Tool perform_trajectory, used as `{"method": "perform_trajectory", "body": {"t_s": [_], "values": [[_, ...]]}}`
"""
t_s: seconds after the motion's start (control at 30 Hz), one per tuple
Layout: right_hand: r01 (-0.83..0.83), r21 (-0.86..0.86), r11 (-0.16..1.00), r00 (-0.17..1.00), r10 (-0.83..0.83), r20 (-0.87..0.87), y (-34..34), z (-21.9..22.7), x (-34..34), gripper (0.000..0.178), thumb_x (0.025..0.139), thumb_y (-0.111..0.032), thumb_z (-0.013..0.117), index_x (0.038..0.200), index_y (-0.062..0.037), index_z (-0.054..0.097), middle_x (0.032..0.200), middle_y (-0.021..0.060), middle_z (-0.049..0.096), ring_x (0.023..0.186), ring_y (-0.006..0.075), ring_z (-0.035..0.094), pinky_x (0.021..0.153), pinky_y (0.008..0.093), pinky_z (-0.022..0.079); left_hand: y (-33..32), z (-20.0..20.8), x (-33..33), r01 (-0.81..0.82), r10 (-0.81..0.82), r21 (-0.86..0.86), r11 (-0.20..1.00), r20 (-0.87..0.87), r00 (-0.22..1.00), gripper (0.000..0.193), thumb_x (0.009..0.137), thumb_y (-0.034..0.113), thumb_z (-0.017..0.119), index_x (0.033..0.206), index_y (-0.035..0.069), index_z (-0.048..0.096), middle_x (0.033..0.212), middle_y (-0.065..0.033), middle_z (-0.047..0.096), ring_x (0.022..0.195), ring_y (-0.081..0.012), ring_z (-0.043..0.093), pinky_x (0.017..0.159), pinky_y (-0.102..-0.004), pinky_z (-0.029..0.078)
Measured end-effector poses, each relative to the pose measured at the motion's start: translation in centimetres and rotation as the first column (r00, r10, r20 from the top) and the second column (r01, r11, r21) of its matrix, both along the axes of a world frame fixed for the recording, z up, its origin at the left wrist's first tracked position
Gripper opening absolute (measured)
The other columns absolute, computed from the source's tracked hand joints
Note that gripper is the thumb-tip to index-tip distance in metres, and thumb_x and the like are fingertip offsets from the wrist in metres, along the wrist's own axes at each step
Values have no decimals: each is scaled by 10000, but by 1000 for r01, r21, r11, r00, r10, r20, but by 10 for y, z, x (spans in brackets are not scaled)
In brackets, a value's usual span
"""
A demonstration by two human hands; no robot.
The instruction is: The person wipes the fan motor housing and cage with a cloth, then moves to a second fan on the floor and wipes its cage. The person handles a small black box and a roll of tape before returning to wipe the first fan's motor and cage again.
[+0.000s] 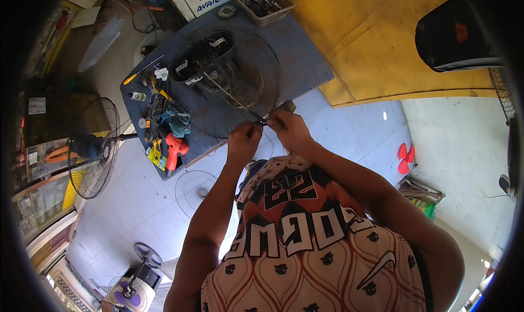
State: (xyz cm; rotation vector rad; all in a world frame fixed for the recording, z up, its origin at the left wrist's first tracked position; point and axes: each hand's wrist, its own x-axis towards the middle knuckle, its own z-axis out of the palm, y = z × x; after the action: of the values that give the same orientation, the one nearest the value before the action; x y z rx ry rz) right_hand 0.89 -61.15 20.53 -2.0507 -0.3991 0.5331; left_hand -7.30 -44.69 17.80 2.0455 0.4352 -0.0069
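Near the front edge of the blue-grey workbench, my left hand (244, 143) and my right hand (290, 130) meet with fingers pinched together. Between them is the end of a cord (233, 98), dark where my fingers grip it. The cord runs back to an opened black fan base (201, 58) with white clips at its rim. Next to that base lies a motor-like part with a finned housing (216, 78). The exact end of the cord is too small to make out.
To the left on the bench are a red power tool (174, 150), teal tool (173, 119), small bottle (137, 96) and yellow-handled screwdriver (131, 78). A bin of small parts (263, 6) stands at the back. A standing fan (98, 148) is left; a fan grille (195, 193) lies below the bench.
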Motion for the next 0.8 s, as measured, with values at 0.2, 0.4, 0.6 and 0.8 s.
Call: {"method": "perform_trajectory", "body": {"t_s": [0.2,0.4,0.6,0.8], "values": [[305,270,913,703,-24,-711,-2,18,6,263,1084,-351,553,1178,-110,603,666,-24,453,551,115,397,520,296,331,1,-12,32,93,-94,20,996,344,934,265,944,140,704,1187,38,732,1381,-191,609,1067,-349,696,905,-405,556],[287,442,850,409,308,-859,-4,15,22,369,1097,-415,513,1363,-159,493,674,-70,394,546,58,297,504,246,246,-8,-11,40,-1,91,-495,869,157,983,427,936,23,689,1361,35,642,1457,-105,537,1326,-248,547,1062,-371,493],[9,241,971,933,79,-351,4,2,14,536,1062,-353,584,1508,-125,393,805,63,663,646,180,600,617,361,468,-23,4,19,-216,481,-735,643,168,861,798,889,-30,692,1580,35,297,1506,-134,400,1342,-255,516,1080,-414,463],[-183,-248,951,980,196,28,-2,8,18,439,1023,-212,604,1411,-77,448,877,169,745,848,317,741,795,427,553,-7,22,10,-48,161,-722,690,89,983,800,898,277,762,1547,14,374,1454,-138,449,1276,-283,545,1100,-408,414]]}}
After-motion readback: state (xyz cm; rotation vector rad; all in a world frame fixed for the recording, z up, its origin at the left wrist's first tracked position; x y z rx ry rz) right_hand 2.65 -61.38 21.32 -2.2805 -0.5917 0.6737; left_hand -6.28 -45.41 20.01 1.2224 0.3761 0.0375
